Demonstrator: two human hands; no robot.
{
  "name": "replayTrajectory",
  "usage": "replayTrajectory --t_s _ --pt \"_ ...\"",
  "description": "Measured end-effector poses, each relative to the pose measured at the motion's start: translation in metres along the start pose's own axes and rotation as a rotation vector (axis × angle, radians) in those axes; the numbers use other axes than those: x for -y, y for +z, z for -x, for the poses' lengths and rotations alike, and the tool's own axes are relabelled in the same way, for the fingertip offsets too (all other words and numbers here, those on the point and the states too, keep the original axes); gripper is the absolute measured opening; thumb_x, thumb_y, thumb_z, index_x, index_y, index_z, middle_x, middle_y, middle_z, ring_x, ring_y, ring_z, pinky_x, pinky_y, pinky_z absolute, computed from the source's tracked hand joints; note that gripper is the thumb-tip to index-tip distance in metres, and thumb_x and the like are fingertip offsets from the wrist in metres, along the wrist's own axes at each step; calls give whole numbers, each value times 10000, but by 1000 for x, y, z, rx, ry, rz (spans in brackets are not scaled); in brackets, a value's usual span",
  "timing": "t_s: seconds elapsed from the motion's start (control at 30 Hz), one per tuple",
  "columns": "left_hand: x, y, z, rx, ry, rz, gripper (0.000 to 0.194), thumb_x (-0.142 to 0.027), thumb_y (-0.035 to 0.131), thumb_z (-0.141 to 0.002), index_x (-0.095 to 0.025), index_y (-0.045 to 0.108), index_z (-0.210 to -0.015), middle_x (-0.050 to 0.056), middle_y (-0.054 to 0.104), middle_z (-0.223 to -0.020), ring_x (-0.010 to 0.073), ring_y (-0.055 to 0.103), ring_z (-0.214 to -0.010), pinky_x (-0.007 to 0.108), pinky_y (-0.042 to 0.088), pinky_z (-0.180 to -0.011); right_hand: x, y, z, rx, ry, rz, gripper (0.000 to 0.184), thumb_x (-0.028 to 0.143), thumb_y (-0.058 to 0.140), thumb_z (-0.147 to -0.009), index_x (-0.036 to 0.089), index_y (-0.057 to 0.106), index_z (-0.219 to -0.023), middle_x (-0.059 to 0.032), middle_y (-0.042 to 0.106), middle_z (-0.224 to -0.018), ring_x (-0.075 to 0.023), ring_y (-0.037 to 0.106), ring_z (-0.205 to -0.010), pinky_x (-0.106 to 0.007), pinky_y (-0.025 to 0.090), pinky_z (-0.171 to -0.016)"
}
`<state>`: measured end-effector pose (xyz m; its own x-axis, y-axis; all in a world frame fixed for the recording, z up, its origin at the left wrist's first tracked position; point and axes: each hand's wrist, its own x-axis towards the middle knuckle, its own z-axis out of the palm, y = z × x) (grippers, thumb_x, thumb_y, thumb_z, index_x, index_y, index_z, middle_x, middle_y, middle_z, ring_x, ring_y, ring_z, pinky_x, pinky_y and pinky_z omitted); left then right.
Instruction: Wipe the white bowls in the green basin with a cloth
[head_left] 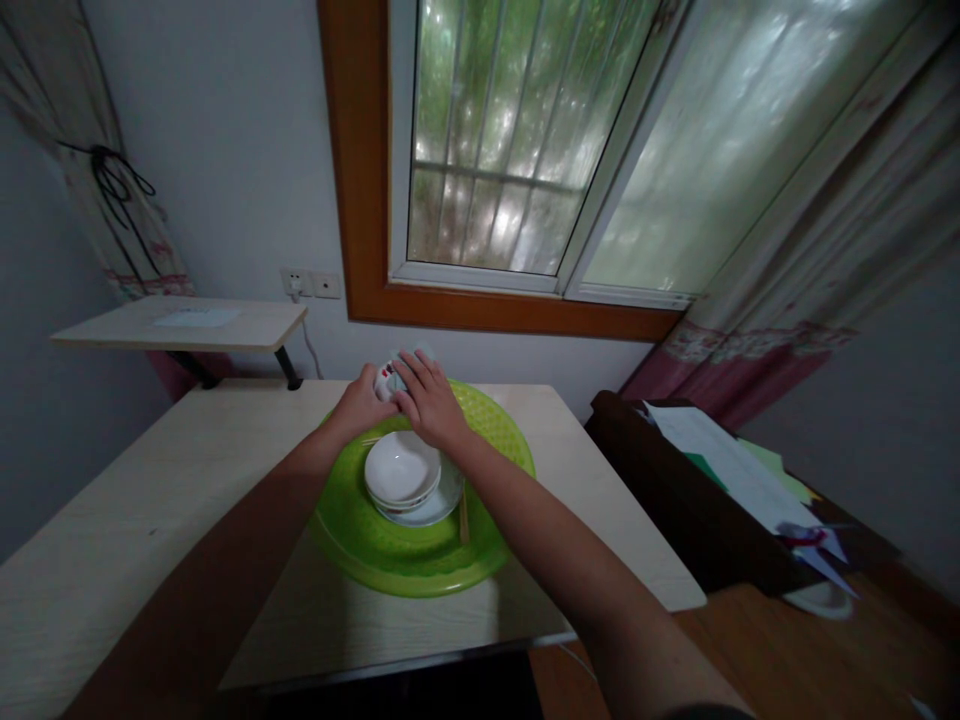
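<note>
Above the back part of a green plastic basin (409, 578), my left hand (358, 408) grips a small white bowl (387, 382) with red marks on its side. My right hand (433, 402) lies over the same bowl, fingers bent across it, with a pale thin cloth (425, 351) showing behind the fingertips. The bowl's far side is hidden by the hands. Below them, inside the basin, a stack of white bowls (403, 468) rests on a white plate (448, 497). Wooden chopsticks (464, 517) lie just right of the plate.
The basin stands on a light wooden table (600, 520). A small raised shelf (180, 325) with a paper on it is at the back left. Beyond the table's right edge stands a dark brown piece of furniture (675, 490) with papers on it. A window (510, 140) is behind.
</note>
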<state>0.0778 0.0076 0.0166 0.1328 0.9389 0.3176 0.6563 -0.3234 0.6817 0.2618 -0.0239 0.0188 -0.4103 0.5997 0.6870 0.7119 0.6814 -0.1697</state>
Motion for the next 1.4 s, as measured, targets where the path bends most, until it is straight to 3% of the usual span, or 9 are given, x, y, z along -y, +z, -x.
replayTrajectory --t_s 0.2,0.5,0.73,1.13,1.27,1.4 --pt "4 -1 -4 -70 -5 74 587 -555 809 -669 -241 455 -1017 61 694 -993 250 685 -888 332 504 -717 -17 7 3 -128 143 -176 546 416 289 -1117 241 362 -1630 -115 378 -1671 -215 307 -1570 -495 278 -1301" --pt "6 -3 -6 -107 -68 62 603 -586 808 -675 -249 448 -1021 63 684 -992 262 679 -899 346 502 -747 -35 25 8 -149 319 -375 657 560 211 -1103 193 393 -1617 -152 412 -1654 -231 358 -1553 -516 292 -1283" --pt "11 4 -5 -41 30 -7 589 -574 801 -686 -245 456 -1033 80 692 -1001 267 682 -877 342 488 -706 -36 26 10 -118 280 -279 601 501 230 -1113 241 335 -1645 -146 399 -1664 -246 346 -1561 -566 326 -1257" --pt "-4 0 4 87 129 -57 532 -433 761 -715 -211 497 -1120 90 720 -958 270 703 -816 335 488 -671 -4 -5 2 71 -66 24 505 409 479 -1077 266 492 -1561 -76 410 -1668 -291 239 -1599 -608 216 -1299" --pt "-3 0 3 47 109 -63 514 -462 756 -726 -222 496 -1099 97 716 -969 280 710 -850 337 486 -687 -2 -4 0 44 -37 -4 497 399 440 -1090 262 488 -1565 -80 395 -1676 -280 245 -1599 -597 214 -1301" --pt "-2 -1 1 -37 56 -47 568 -534 787 -704 -226 489 -1076 96 714 -971 286 712 -873 336 493 -690 -14 3 2 -52 104 -143 533 441 336 -1112 269 418 -1610 -87 370 -1687 -239 270 -1592 -534 268 -1298"
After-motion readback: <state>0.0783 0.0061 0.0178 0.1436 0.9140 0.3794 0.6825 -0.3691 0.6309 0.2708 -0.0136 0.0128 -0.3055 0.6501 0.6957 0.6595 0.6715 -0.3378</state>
